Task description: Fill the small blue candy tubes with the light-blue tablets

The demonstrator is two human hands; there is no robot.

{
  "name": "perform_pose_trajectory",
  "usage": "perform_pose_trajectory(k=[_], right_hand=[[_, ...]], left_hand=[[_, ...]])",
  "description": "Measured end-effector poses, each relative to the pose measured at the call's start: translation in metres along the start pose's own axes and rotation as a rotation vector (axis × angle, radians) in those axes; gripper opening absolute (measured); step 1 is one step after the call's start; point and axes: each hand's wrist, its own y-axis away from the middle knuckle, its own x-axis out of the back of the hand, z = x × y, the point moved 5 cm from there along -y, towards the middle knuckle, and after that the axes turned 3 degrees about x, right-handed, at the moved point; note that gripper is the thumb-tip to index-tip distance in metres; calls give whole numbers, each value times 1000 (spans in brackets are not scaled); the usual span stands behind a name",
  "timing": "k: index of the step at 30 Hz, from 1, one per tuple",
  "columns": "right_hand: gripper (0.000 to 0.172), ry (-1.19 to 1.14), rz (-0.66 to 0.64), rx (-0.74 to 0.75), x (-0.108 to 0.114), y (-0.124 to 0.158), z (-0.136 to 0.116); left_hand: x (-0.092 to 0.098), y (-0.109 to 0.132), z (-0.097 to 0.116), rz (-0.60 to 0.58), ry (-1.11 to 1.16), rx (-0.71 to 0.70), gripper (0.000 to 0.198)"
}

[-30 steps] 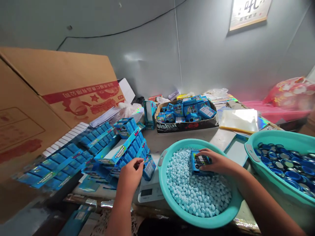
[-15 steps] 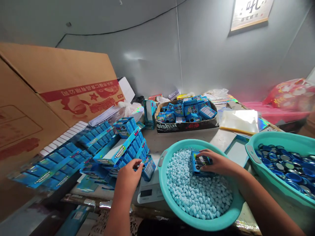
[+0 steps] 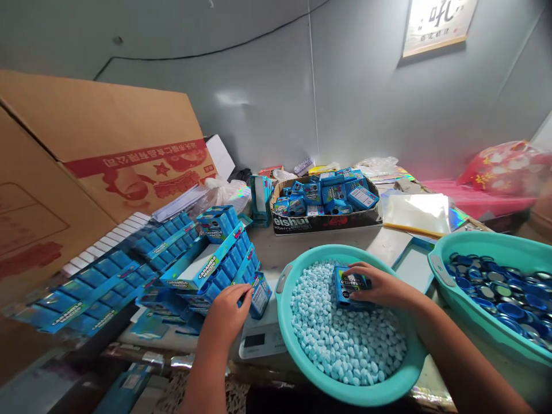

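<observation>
My right hand [image 3: 379, 286] grips a blue candy box [image 3: 345, 287] marked "Caramelo Macizo", low over the pale blue candies [image 3: 332, 345] in a turquoise basin [image 3: 349, 397]. My left hand [image 3: 228, 307] is closed, thumb and fingertips together; whatever they pinch is too small or hidden to name. Those fingertips are right beside another blue candy box [image 3: 260, 296], which stands upright on a white scale [image 3: 269, 343]. To the left of it, a stack of display trays [image 3: 207, 267] holds blue boxes in rows.
A second turquoise basin [image 3: 495, 247] at right holds blue and silver lids. Behind, a black carton [image 3: 328, 223] is filled with blue boxes. Large cardboard cartons [image 3: 129, 121] stand at left. Clear plastic sheets [image 3: 416, 210] lie at back right.
My left hand has shifted slightly; its fingertips now meet close by the box on the scale. My right hand keeps its hold on the candy box with almost no movement.
</observation>
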Motion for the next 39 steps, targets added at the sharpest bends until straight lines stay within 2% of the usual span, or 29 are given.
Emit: perform_pose_trajectory(k=[5, 12, 15, 17, 18, 20, 22, 23, 25, 27, 29, 33, 39], right_hand=[[64, 0, -1, 6, 1, 0, 0], [63, 9, -8, -3, 2, 0, -3], [63, 12, -16, -8, 2, 0, -2], [62, 17, -20, -11, 1, -1, 0], [62, 17, -17, -13, 1, -1, 0], [61, 13, -4, -10, 1, -1, 1], [62, 10, 10, 4, 1, -2, 0], [62, 12, 13, 11, 1, -1, -1], [61, 21, 12, 20, 1, -1, -2], [60, 30, 5, 23, 1, 0, -3], [59, 33, 1, 25, 1, 0, -4], [59, 15, 0, 25, 2, 0, -5], [61, 16, 9, 17, 1, -2, -2]], left_hand=[[0, 4, 4, 96, -98, -45, 34], [-8, 9, 14, 17, -115, 56, 34], [-3, 12, 38, 121, -97, -27, 28], [-3, 16, 66, 165, -40, -120, 22], [-6, 18, 83, 144, 11, -191, 22], [-18, 25, 121, -4, 146, -372, 30], [-38, 33, 154, -258, 264, -502, 43], [-49, 37, 165, -404, 298, -517, 46], [-68, 41, 176, -655, 320, -443, 46], [-80, 43, 177, -800, 325, -331, 42], [-83, 44, 175, -867, 342, -233, 41], [-82, 48, 175, -922, 363, -83, 48], [-82, 48, 181, -932, 317, -106, 25]])
